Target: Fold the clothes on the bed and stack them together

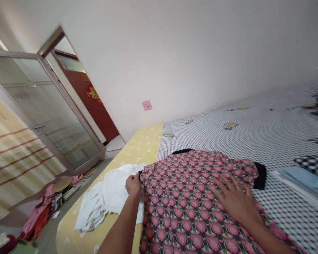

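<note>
A pink floral shirt (185, 190) with black collar and cuff trim lies spread out on the bed. My left hand (134, 184) is closed on the black-edged end of its left sleeve. Fingers spread, my right hand (237, 199) lies flat on the shirt's right side, below the right sleeve. The right sleeve's black cuff (259, 175) sticks out to the side. Just beyond my left hand, a crumpled white garment (116, 187) rests on the yellow part of the bed, partly behind my left forearm.
Folded light blue cloth (302, 180) and a black-and-white checked cloth (314, 164) lie at the right. The bed's yellow edge (66, 225) drops to a floor with scattered clothes (39, 211). A glass door (58, 109) stands at the left. The white wall (201, 60) bounds the bed.
</note>
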Demonstrator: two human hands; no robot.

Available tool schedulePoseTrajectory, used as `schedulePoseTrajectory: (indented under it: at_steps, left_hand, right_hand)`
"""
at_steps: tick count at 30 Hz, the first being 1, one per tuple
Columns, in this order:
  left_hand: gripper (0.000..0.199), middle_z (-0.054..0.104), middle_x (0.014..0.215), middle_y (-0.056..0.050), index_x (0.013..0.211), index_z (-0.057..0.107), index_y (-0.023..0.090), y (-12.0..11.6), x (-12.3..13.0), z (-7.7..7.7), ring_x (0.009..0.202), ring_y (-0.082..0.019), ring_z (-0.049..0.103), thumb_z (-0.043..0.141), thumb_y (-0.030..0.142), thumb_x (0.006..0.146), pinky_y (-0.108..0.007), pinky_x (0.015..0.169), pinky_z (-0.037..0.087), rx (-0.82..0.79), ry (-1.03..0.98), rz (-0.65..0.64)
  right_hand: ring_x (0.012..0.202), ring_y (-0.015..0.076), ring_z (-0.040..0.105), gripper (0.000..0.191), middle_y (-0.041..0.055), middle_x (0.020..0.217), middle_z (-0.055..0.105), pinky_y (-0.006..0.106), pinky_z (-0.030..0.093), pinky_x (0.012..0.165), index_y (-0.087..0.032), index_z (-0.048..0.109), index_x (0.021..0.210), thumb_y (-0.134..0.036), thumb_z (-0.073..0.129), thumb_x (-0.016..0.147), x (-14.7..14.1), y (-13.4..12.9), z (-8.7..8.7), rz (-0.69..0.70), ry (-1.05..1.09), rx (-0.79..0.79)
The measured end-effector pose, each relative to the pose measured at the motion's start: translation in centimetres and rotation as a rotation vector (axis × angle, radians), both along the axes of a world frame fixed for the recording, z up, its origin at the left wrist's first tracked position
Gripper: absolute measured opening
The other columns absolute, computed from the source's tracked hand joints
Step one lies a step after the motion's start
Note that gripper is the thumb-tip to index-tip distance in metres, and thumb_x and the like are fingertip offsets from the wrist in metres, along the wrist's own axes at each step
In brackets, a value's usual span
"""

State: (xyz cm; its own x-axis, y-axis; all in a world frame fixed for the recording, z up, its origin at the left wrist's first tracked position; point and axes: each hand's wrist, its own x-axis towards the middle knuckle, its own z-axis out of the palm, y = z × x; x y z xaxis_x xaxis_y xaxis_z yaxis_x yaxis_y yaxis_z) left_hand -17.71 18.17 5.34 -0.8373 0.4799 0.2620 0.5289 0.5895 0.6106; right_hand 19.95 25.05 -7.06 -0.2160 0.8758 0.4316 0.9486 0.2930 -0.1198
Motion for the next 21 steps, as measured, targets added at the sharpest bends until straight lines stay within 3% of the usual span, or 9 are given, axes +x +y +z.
schedulePoseTrajectory:
  at_steps: [3, 7, 10, 12, 13, 15, 17, 19, 21]
  left_hand:
    - [0.034, 0.068, 0.069, -0.004, 0.067, 0.061, 0.022, 1.6, 2.9, 1.4, 0.069, -0.022, 0.061, 0.046, 0.039, 0.092, -0.031, 0.062, 0.038, 0.0, 0.103, -0.056]
    - [0.032, 0.074, 0.091, -0.008, 0.084, 0.067, 0.022, 5.2, 7.9, 2.7, 0.087, -0.023, 0.066, 0.041, 0.035, 0.095, -0.032, 0.074, 0.045, -0.05, 0.227, -0.267]
    - [0.028, 0.074, 0.106, -0.012, 0.093, 0.07, 0.022, 7.6, 11.8, 2.1, 0.104, -0.025, 0.066, 0.042, 0.03, 0.095, -0.038, 0.092, 0.047, -0.145, 0.289, -0.488]
    - [0.011, 0.071, 0.125, -0.012, 0.091, 0.071, 0.023, 8.3, 14.3, 0.8, 0.123, -0.028, 0.06, 0.062, 0.026, 0.086, -0.046, 0.107, 0.043, -0.251, 0.299, -0.677]
    - [0.013, 0.066, 0.136, -0.011, 0.09, 0.072, 0.024, 8.3, 15.6, 0.0, 0.132, -0.031, 0.055, 0.073, 0.023, 0.077, -0.052, 0.112, 0.039, -0.309, 0.296, -0.773]
    - [0.039, 0.05, 0.155, -0.009, 0.1, 0.073, 0.028, 7.5, 18.0, -1.3, 0.146, -0.035, 0.04, 0.085, 0.022, 0.064, -0.063, 0.117, 0.03, -0.403, 0.282, -0.931]
    - [0.057, 0.034, 0.165, -0.011, 0.123, 0.065, 0.031, 5.5, 19.7, -2.1, 0.152, -0.036, 0.028, 0.083, 0.027, 0.07, -0.068, 0.118, 0.026, -0.425, 0.288, -1.033]
    - [0.057, 0.024, 0.168, -0.011, 0.138, 0.055, 0.032, 1.9, 19.8, -2.5, 0.155, -0.033, 0.02, 0.07, 0.028, 0.083, -0.067, 0.12, 0.023, -0.344, 0.344, -1.101]
    - [0.05, 0.028, 0.168, -0.006, 0.138, 0.054, 0.035, -3.3, 17.8, -3.1, 0.155, -0.029, 0.021, 0.06, 0.024, 0.089, -0.065, 0.123, 0.021, -0.197, 0.404, -1.111]
  right_hand:
    - [0.142, 0.0375, 0.041, 0.054, 0.01, 0.149, 0.056, 0.062, 0.023, 0.115, -0.029, 0.062, 0.138, -0.048, 0.034, 0.096, 0.0, 0.0, 0.1, 0.007, 0.013, 0.002]
    - [0.141, 0.0374, 0.042, 0.053, 0.0087, 0.149, 0.056, 0.061, 0.023, 0.115, -0.031, 0.061, 0.139, -0.048, 0.037, 0.095, -0.1, 0.1, -0.1, -0.019, 0.013, 0.002]
    - [0.142, 0.037, 0.041, 0.052, 0.0079, 0.149, 0.056, 0.062, 0.021, 0.116, -0.032, 0.061, 0.139, -0.048, 0.039, 0.095, -0.1, 0.1, -0.1, -0.016, 0.028, -0.007]
    - [0.142, 0.0363, 0.041, 0.052, 0.0078, 0.149, 0.056, 0.061, 0.022, 0.116, -0.032, 0.062, 0.138, -0.049, 0.038, 0.095, 0.0, 0.2, -0.1, -0.003, 0.044, -0.015]
    - [0.142, 0.0361, 0.041, 0.052, 0.0079, 0.149, 0.056, 0.061, 0.022, 0.116, -0.032, 0.062, 0.138, -0.049, 0.038, 0.095, 0.0, 0.2, -0.1, 0.002, 0.053, -0.018]
    - [0.142, 0.0358, 0.04, 0.052, 0.0077, 0.15, 0.055, 0.061, 0.021, 0.116, -0.031, 0.061, 0.138, -0.05, 0.038, 0.096, 0.0, 0.4, -0.3, 0.006, 0.066, -0.02]
    - [0.143, 0.036, 0.04, 0.053, 0.0071, 0.151, 0.054, 0.062, 0.021, 0.116, -0.032, 0.06, 0.139, -0.052, 0.038, 0.096, 0.1, 0.5, -0.6, 0.007, 0.079, -0.029]
    - [0.143, 0.0363, 0.039, 0.054, 0.0073, 0.152, 0.053, 0.062, 0.02, 0.116, -0.032, 0.059, 0.14, -0.053, 0.038, 0.096, 0.1, 0.6, -0.8, 0.014, 0.088, -0.042]
    - [0.144, 0.0362, 0.038, 0.055, 0.0089, 0.152, 0.052, 0.062, 0.019, 0.116, -0.031, 0.058, 0.141, -0.053, 0.037, 0.096, 0.0, 0.5, -0.8, 0.017, 0.075, -0.062]
